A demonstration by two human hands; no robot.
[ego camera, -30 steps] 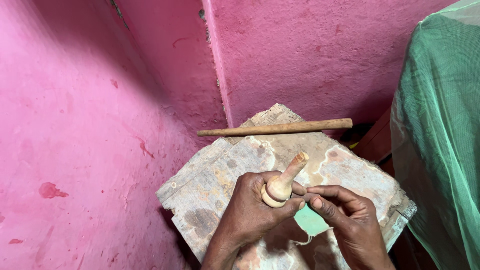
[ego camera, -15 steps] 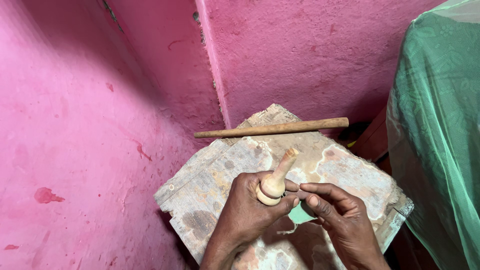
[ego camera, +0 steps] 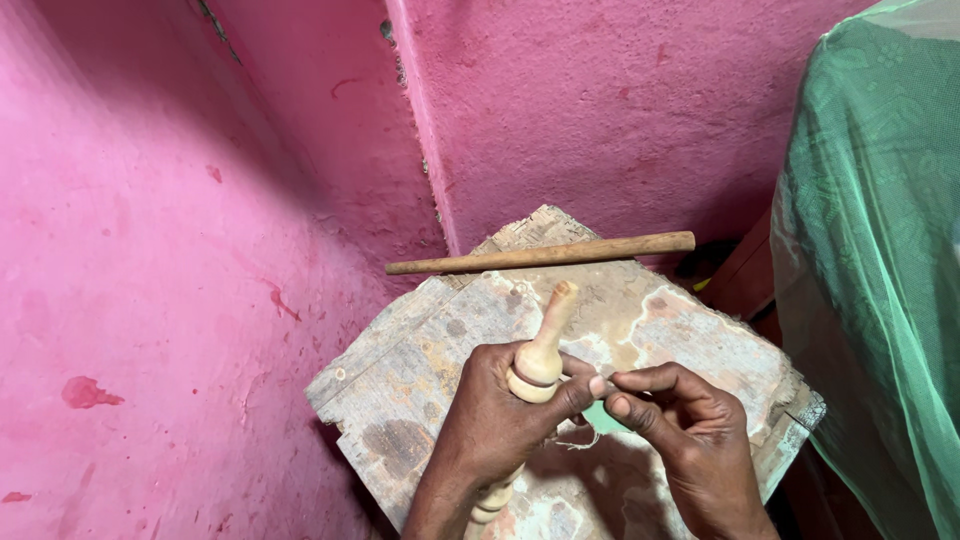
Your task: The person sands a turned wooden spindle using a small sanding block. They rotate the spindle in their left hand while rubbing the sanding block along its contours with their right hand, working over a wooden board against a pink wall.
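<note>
Here, my left hand's fingers (ego camera: 560, 385) are curled tight around a turned wooden spindle (ego camera: 541, 352), gripping it at its rounded bulb; the thumb tip presses along the right side of the bulb. My right hand's fingers (ego camera: 650, 385) are bent inward, the thumb and forefinger pinched together just beside the left thumb, on something small that I cannot make out. A thin pale thread (ego camera: 577, 438) hangs loosely beneath the two thumbs.

The spindle is pale, unfinished wood. Its slim neck rises from the bulb and tilts up and to the right, ending in a blunt tip. A ringed lower section shows below my left hand (ego camera: 495, 420), near the bottom edge of the view. My right hand (ego camera: 695, 440) sits just to the right, fingertips nearly touching the left.

Both hands hover over a worn wooden board (ego camera: 420, 350), stained and patchy, with a small green patch (ego camera: 603, 417) showing between the hands. A long brown stick (ego camera: 545, 253) lies across the board's far corner. Pink walls (ego camera: 180, 250) meet in a corner behind it, and green netted cloth (ego camera: 880, 260) hangs at the right.

Compared with half a second ago, the spindle's neck stands a little more upright, and my grip has not changed.
</note>
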